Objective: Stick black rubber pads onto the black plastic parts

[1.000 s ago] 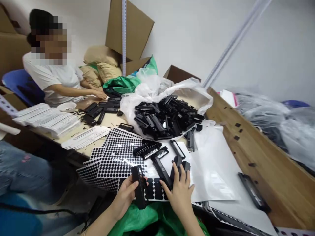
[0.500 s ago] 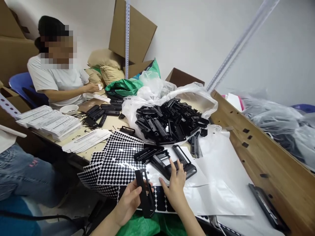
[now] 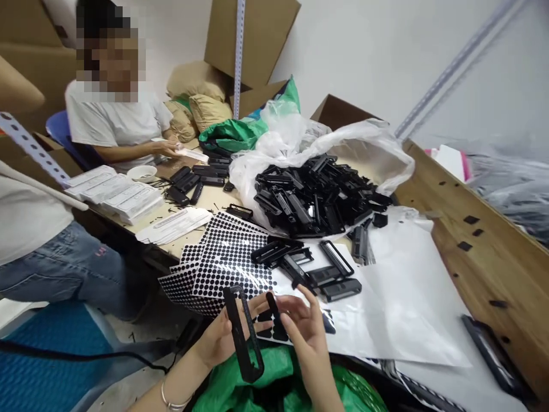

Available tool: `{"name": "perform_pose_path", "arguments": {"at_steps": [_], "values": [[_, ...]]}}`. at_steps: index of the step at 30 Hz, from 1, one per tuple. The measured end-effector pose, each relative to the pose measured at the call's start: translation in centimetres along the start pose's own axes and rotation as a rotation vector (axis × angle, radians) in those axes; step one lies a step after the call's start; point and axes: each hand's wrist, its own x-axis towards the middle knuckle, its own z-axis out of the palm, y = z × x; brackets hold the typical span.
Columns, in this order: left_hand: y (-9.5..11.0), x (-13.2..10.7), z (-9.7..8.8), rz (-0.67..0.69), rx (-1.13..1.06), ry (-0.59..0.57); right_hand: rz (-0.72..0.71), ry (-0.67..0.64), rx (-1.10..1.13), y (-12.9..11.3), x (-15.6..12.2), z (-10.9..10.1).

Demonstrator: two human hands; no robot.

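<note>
My left hand (image 3: 218,337) is closed around a long black plastic frame (image 3: 244,340) with an open slot, held upright and slightly tilted above the table's front edge. My right hand (image 3: 306,323) is beside it, half open, with thumb and index finger apart and the other fingers bent. A small dark oval piece (image 3: 272,303) shows between the fingertips of both hands; which hand touches it I cannot tell. Just beyond, several black frames (image 3: 341,289) lie on white sheets. Below the hands is a sheet with larger black shapes (image 3: 278,332), partly covered.
A clear plastic bag (image 3: 244,189) spreads around a heap of black parts (image 3: 317,200). Sheets of black dots (image 3: 231,257) lie left of it. A wooden board (image 3: 484,269) edges the right side. A co-worker (image 3: 118,123) sits at the far left beside stacked white boxes (image 3: 114,191).
My right hand has drawn back from the frames on the sheets toward my left hand. The held frame has turned, showing its slot more. The view has shifted.
</note>
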Motion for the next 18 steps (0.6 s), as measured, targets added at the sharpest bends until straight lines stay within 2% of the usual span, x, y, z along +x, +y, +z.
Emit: {"name": "perform_pose_path", "arguments": {"at_steps": [5,7,10,12,14,16,18], "values": [[0.9,-0.8,1.1,-0.105,0.229,0.03,0.099,0.16,0.066,-0.8,-1.4,1.8],[1.4,-1.3,1.0,-0.152,0.347,0.012,0.105,0.202,0.039,-0.5,-1.8,1.4],[1.6,-2.2,0.0,-0.23,0.447,-0.005,0.073,0.298,-0.107,0.2,-2.3,-0.5],[1.2,-2.6,-0.9,-0.214,0.383,0.091,0.055,0.34,-0.21,0.6,-1.9,-2.0],[0.5,-2.7,-1.7,-0.148,0.289,0.262,0.059,0.297,-0.295,0.7,-0.9,-3.1],[-0.2,-2.3,-2.2,-0.078,0.204,0.442,0.072,0.223,-0.399,0.8,0.6,-3.3],[-0.7,-1.5,-2.2,-0.039,0.121,0.567,0.098,0.199,-0.519,1.0,2.0,-2.8]]}}
